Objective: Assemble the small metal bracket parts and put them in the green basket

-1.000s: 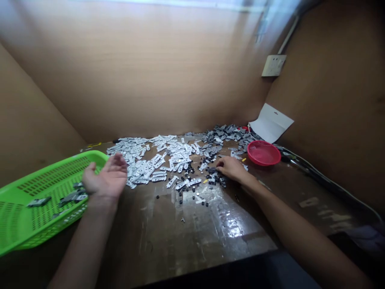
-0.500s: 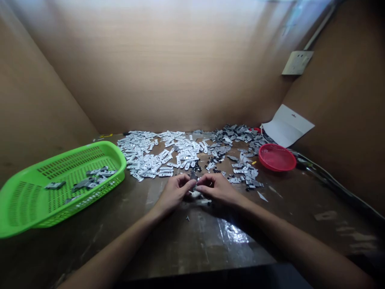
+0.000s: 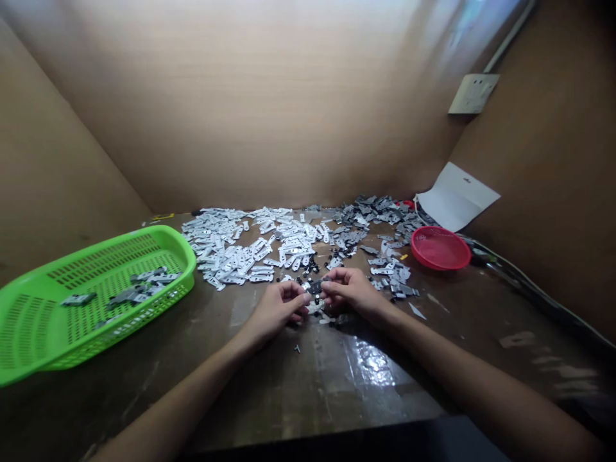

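My right hand (image 3: 352, 292) pinches a small dark grey metal piece (image 3: 315, 286) between thumb and fingers. To its left, my left hand (image 3: 282, 307) has its thumb pressed to the curled fingers; what lies in that pinch is too small to make out. Small black parts and a flat light metal piece (image 3: 326, 319) lie on the table just below and between the hands. Beyond the fingers spreads a pile of white-silver metal plates (image 3: 235, 256), and a heap of darker grey metal pieces (image 3: 373, 215) is at the back right.
A green plastic basket (image 3: 96, 256) with several assembled metal pieces stands at left. A red bowl (image 3: 440, 249) sits at right, by a white card (image 3: 459, 199) and a cable along the wall. One tiny screw-like part (image 3: 297, 349) lies in front of my left hand.
My hands, close together before, have moved slightly apart. The dark grey piece now shows in my right fingers. The whole view has shifted a little.
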Tool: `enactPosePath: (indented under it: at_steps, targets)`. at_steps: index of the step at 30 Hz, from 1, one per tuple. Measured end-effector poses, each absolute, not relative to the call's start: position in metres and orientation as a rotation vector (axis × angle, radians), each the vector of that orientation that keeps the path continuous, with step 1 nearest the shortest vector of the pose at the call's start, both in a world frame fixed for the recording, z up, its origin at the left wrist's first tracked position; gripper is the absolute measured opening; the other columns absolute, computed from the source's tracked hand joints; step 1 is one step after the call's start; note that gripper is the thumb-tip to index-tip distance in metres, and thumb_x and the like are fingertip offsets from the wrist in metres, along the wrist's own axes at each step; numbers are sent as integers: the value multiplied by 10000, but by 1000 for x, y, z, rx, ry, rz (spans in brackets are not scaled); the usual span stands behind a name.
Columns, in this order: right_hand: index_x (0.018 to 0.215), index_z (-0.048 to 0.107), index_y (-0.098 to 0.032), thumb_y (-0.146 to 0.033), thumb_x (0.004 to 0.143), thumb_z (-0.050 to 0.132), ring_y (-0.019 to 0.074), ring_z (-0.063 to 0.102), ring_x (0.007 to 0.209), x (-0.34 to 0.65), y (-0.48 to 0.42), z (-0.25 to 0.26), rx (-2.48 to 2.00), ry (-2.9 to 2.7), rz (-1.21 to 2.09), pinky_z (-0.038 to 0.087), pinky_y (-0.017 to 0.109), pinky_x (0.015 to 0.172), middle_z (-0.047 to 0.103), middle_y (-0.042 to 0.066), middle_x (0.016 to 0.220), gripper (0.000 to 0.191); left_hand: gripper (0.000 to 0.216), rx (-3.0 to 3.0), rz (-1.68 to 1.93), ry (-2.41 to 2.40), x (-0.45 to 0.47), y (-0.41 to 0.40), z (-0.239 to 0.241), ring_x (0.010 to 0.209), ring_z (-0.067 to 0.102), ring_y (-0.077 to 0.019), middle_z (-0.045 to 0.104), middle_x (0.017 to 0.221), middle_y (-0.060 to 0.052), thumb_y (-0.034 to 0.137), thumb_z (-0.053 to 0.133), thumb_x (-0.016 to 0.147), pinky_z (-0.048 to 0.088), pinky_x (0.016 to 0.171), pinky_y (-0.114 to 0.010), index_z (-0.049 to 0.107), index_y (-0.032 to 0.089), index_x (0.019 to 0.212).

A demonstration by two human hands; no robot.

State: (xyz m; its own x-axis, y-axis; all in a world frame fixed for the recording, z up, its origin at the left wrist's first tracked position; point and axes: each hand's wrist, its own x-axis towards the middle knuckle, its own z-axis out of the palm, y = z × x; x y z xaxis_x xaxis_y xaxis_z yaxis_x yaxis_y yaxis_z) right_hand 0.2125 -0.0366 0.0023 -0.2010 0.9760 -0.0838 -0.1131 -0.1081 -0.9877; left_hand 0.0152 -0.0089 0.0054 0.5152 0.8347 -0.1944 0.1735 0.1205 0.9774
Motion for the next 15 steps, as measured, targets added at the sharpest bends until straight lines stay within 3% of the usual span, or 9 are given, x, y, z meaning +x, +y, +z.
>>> enactPosePath:
  at_steps: [4, 9, 15]
  targets:
    - [984, 596, -156, -371, 746, 632, 143, 610, 682, 230, -28, 9, -1169, -1416, 1314, 497, 295, 633, 659, 60, 835, 323, 319, 1310, 600, 975, 12, -5, 7, 589, 573, -112, 588, 680, -33, 428, 649, 703, 456, 526, -208, 547, 134, 768]
    - [874, 685, -210, -261, 803, 560, 181, 590, 830, 267, -13, 13, -1526, -1795, 451, 438, 321, 786, 666, 51, 894, 153, 339, 1223, 584, 971, 10, -3, 6, 586, 564, -101, 595, 712, -41, 441, 649, 698, 453, 527, -207, 556, 130, 795]
    - [924, 701, -227, -209, 776, 593, 202, 558, 911, 276, -2, -7, -1622, -2102, 272, 406, 316, 820, 663, 62, 920, 184, 343, 1234, 568, 941, 10, -6, 8, 578, 564, -98, 603, 703, -41, 455, 663, 679, 448, 529, -210, 558, 137, 757]
